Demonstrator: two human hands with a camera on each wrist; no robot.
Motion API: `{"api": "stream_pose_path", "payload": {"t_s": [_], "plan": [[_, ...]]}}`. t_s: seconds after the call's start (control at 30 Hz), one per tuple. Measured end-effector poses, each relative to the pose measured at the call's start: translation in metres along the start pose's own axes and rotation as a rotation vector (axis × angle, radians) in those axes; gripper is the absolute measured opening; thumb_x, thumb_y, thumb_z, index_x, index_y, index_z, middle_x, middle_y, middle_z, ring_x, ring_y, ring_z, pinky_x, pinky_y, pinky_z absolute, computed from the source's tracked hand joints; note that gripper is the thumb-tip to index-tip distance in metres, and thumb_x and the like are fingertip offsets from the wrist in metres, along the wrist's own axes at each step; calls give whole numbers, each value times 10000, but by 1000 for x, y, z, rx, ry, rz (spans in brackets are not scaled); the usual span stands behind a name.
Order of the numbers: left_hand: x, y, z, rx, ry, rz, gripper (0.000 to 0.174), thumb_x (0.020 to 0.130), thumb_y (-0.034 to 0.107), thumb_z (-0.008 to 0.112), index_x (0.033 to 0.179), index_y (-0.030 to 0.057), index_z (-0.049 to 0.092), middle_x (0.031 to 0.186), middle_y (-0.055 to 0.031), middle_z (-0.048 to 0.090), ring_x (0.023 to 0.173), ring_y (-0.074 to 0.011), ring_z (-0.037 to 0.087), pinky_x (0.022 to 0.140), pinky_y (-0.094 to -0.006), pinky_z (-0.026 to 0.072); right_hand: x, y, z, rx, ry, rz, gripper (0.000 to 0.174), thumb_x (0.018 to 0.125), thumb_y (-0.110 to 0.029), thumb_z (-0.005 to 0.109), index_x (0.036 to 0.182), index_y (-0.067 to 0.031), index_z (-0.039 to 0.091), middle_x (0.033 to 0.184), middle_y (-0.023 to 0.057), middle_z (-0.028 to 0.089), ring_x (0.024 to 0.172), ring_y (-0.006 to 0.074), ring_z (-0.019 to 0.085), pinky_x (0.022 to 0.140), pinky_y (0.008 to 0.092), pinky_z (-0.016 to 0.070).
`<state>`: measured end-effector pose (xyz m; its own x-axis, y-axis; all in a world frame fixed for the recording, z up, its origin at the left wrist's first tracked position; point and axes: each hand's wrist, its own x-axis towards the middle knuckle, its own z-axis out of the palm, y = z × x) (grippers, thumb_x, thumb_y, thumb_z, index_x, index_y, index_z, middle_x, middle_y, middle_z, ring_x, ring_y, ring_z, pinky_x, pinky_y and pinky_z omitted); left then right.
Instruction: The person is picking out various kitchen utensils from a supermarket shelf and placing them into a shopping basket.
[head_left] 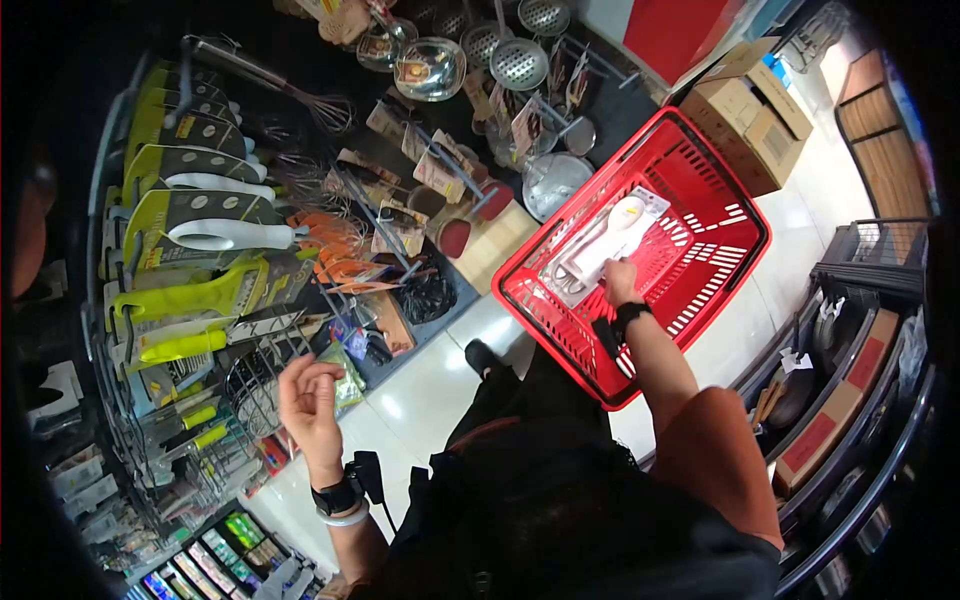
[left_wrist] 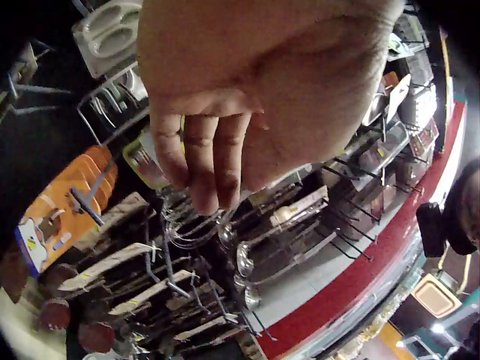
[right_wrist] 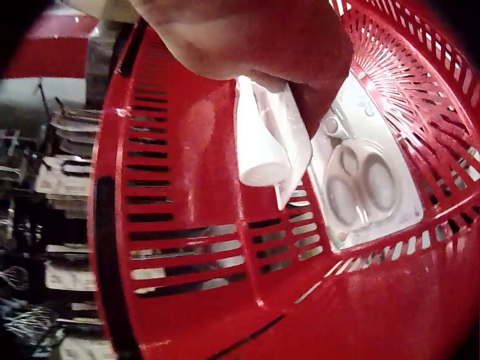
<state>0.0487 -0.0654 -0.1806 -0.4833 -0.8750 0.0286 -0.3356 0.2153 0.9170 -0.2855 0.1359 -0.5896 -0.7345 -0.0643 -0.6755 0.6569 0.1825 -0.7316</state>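
My right hand point(head_left: 620, 283) reaches down into a red shopping basket point(head_left: 765, 235). It pinches a white spoon-like utensil point(head_left: 627, 212) on a white card, its rounded end pointing away from the fingers. Seen from the right wrist, the utensil point(right_wrist: 259, 142) hangs below the hand, with part of it hidden by the fingers. Beside it, flat on the basket floor, lies a clear blister pack point(right_wrist: 364, 184) with rounded, ring-like shapes. My left hand point(head_left: 312, 405) is raised near the rack of packaged tools, fingers loosely bent, nothing in it.
Green-handled and white-handled tools point(head_left: 230, 235) hang on the rack at left. Whisks point(head_left: 320, 105), ladles and strainers point(head_left: 520, 65) hang farther back. A cardboard box point(head_left: 750, 115) stands behind the basket. A shelf with pans point(head_left: 835, 330) is at right.
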Motion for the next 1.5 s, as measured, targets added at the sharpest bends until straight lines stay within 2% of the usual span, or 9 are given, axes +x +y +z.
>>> {"api": "stream_pose_path", "payload": {"t_s": [0.3, 0.4, 0.57, 0.7, 0.77, 0.93, 1.0, 1.17, 1.5], "plan": [[24, 44, 38, -33, -530, 257, 239, 766, -23, 633, 1001, -22, 592, 950, -131, 624, 919, -216, 611, 808, -299, 468, -204, -120, -41, -110, -229, -613, 143, 859, 8, 504, 989, 20, 561, 807, 0, 565, 704, 61, 497, 612, 213, 403], [23, 53, 42, -137, -549, 415, 519, 745, -8, 674, 1219, -22, 464, 1089, -150, 576, 988, -230, 586, 844, -317, 465, -277, -161, -22, -20, -360, -723, 47, 848, -11, 525, 873, 21, 547, 685, -42, 467, 618, 47, 381, 533, 232, 324], [19, 82, 18, -310, -567, 537, 976, 695, 55, 769, 1406, 60, 102, 1301, -179, 412, 1163, -265, 470, 963, -388, 395, -361, -186, 9, -56, -582, -831, 95, 860, -23, 519, 924, 31, 562, 703, -8, 531, 635, 44, 459, 533, 214, 358], [6, 88, -8, -333, -396, 681, 1051, 672, 67, 799, 1413, 51, 54, 1418, -149, 236, 1298, -263, 315, 1022, -404, 321, -416, -206, 46, -99, -769, -1003, 144, 844, 4, 511, 978, 34, 554, 706, 23, 566, 612, 85, 511, 550, 231, 412], [-5, 86, -23, -535, -288, 587, 994, 710, 47, 761, 1406, 36, 51, 1389, -173, 282, 1272, -255, 355, 1021, -389, 323, -436, -205, 68, 109, -899, -990, 434, 818, 49, 493, 1241, 25, 396, 957, 117, 582, 826, 154, 570, 718, 263, 457], [-13, 104, -78, -692, -59, 733, 996, 753, -51, 682, 1399, 120, -56, 1321, -253, 362, 1175, -301, 475, 941, -426, 429, -489, -210, 102, 351, -1112, -1228, 762, 712, -80, 699, 1358, -46, 297, 1089, 174, 470, 915, 247, 521, 768, 346, 448], [-17, 108, -95, -667, -12, 773, 998, 764, -53, 671, 1396, 138, -77, 1312, -276, 369, 1159, -304, 492, 928, -425, 441, -518, -235, 104, -254, -945, -1838, 848, 615, -174, 790, 1339, -58, 364, 1062, 180, 463, 879, 245, 502, 748, 363, 440], [-20, 109, -129, -519, 129, 866, 957, 792, -35, 646, 1401, 126, -75, 1308, -253, 374, 1156, -294, 492, 918, -406, 449, -558, -240, 134, -165, -877, -1859, 705, 556, -193, 807, 1192, -28, 553, 951, 150, 530, 769, 229, 520, 639, 305, 452], [-20, 157, -238, -358, 238, 938, 869, 806, 55, 630, 1430, 28, 27, 1399, -174, 264, 1265, -263, 363, 1021, -386, 337, -663, -277, 203, 23, -902, -2034, 699, 576, -167, 789, 1215, -20, 544, 876, 153, 501, 721, 228, 515, 595, 298, 450]]}}
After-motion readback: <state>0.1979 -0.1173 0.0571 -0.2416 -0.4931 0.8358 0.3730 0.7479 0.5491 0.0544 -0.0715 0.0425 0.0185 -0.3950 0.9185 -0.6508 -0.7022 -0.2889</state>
